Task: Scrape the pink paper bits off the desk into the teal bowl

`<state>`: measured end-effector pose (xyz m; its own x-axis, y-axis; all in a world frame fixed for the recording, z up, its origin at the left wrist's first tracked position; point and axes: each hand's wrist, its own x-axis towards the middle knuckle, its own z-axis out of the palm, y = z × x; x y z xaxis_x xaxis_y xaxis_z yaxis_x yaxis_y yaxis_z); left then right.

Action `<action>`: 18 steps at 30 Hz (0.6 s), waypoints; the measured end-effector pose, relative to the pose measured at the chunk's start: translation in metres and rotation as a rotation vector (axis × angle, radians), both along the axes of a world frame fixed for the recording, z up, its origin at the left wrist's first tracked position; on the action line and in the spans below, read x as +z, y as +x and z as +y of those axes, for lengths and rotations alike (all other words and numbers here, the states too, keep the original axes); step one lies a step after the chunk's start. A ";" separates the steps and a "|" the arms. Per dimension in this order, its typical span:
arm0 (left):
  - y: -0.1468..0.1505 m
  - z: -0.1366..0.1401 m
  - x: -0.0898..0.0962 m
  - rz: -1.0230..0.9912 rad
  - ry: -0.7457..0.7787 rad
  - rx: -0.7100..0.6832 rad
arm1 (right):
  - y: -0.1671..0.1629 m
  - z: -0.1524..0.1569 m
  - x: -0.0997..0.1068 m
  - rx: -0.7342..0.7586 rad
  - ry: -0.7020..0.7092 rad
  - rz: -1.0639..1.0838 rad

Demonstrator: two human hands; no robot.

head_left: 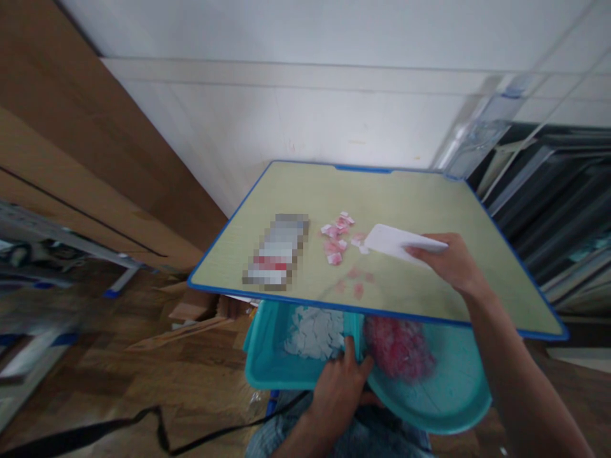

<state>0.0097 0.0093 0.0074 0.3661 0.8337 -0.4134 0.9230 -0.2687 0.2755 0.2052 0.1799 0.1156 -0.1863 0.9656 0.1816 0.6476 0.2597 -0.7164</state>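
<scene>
My right hand grips a thin white card with rounded corners, thumb on the near side. The card's left end is close to small white-and-pink pieces scattered on a pale green board with a blue rim. Faint pink spots lie nearer its front edge. Below, my left hand holds the side of a teal rectangular tray where it meets a round teal basin. White flakes lie in the tray; wet-looking pink-red pieces fill part of the basin.
A pixelated rectangular object lies on the board's left half. Behind stands a white wall, with a clear plastic bottle at the back right corner. Cardboard and a black strap are at the left.
</scene>
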 end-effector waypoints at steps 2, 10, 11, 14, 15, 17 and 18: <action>0.000 0.000 0.000 0.005 -0.006 0.000 | -0.001 -0.003 0.001 0.018 0.029 -0.006; 0.000 -0.001 0.003 -0.007 0.012 0.006 | -0.008 -0.017 0.010 0.226 0.018 0.051; 0.000 -0.001 0.003 -0.004 0.004 0.007 | -0.009 -0.016 0.009 0.266 0.004 0.054; 0.000 0.000 0.002 0.002 0.000 0.005 | -0.016 -0.010 0.001 0.357 -0.047 0.084; 0.000 0.000 0.002 0.002 0.004 0.001 | -0.019 -0.008 -0.001 0.384 -0.071 0.100; 0.000 -0.001 0.001 0.001 0.019 -0.004 | -0.026 -0.004 -0.006 0.447 -0.118 0.131; 0.000 -0.001 0.001 0.001 0.027 -0.007 | -0.030 -0.003 -0.007 0.481 -0.138 0.145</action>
